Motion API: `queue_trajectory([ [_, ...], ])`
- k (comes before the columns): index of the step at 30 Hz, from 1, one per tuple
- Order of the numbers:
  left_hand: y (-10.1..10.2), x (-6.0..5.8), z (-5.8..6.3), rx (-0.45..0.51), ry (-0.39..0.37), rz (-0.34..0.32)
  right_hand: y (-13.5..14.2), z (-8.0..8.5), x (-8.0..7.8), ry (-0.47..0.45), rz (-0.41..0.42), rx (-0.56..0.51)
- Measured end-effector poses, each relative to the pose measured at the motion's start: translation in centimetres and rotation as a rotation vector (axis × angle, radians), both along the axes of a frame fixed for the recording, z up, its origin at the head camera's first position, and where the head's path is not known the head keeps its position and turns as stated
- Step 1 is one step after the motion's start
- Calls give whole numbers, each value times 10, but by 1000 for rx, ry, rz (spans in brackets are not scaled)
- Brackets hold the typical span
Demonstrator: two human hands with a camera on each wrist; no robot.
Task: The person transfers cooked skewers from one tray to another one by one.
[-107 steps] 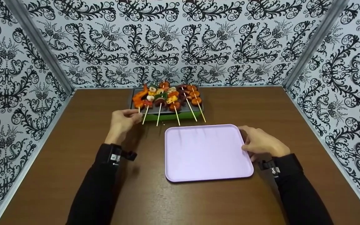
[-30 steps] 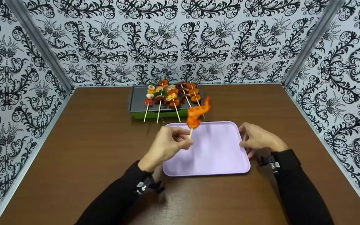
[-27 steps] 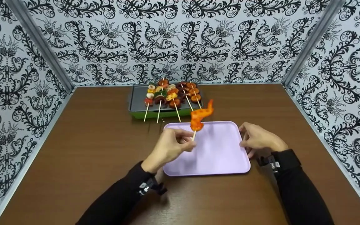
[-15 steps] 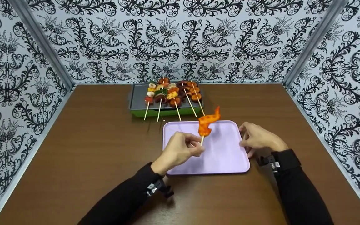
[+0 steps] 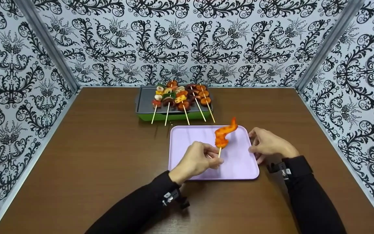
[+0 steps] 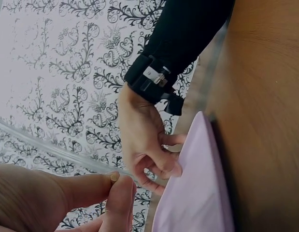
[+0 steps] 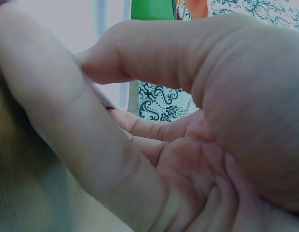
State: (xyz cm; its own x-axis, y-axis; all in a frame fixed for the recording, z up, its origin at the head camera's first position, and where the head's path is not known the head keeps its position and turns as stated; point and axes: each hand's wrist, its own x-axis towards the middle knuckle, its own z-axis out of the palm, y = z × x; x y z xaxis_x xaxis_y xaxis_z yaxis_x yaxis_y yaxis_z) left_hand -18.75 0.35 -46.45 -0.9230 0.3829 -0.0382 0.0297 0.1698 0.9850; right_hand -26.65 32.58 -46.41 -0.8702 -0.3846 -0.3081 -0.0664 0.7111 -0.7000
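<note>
My left hand (image 5: 196, 160) pinches the stick of a skewer with an orange chicken-wing-shaped piece (image 5: 221, 136) on it, held over the pale purple tray (image 5: 240, 164). The piece points up and away from me. In the left wrist view, the stick's cut end (image 6: 114, 178) shows between thumb and forefinger. At the tray's right edge, my right hand (image 5: 269, 143) grips the rim, thumb on top. The right wrist view shows that thumb (image 7: 135, 53) against the rim, with the fingers at its side and below.
Behind the tray stands a green grill (image 5: 148, 116) with a grey top plate (image 5: 146, 99). Several skewers (image 5: 182, 97) of vegetables and meat lie on it, sticks jutting over its front. Patterned walls (image 5: 180, 42) enclose the brown table (image 5: 93, 156) at the back and both sides.
The left hand took the leftmost skewer off the grill and carried it right and toward me, over the tray. Lately it has moved further right and lower. The right hand stays at the tray's edge.
</note>
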Motion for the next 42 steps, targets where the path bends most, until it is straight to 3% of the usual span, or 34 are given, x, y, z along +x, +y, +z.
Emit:
queue_trajectory([
  [10,20,1,-13,-48,-44,11,-1,0,-1,-23,-6,-21],
  [16,34,3,-14,-72,-98,40,-1,0,0,-27,-14,-22],
  [24,48,1,-19,-142,-91,58,-2,-2,-2,-28,-23,-14],
  [28,55,2,-19,-116,-106,63,-1,-2,-2,-36,-23,-45],
  [35,66,9,-22,-138,-55,53,-2,-3,-2,-49,-27,-67],
  [42,72,16,-25,-74,-119,16,-3,-1,-3,-3,-13,-19],
])
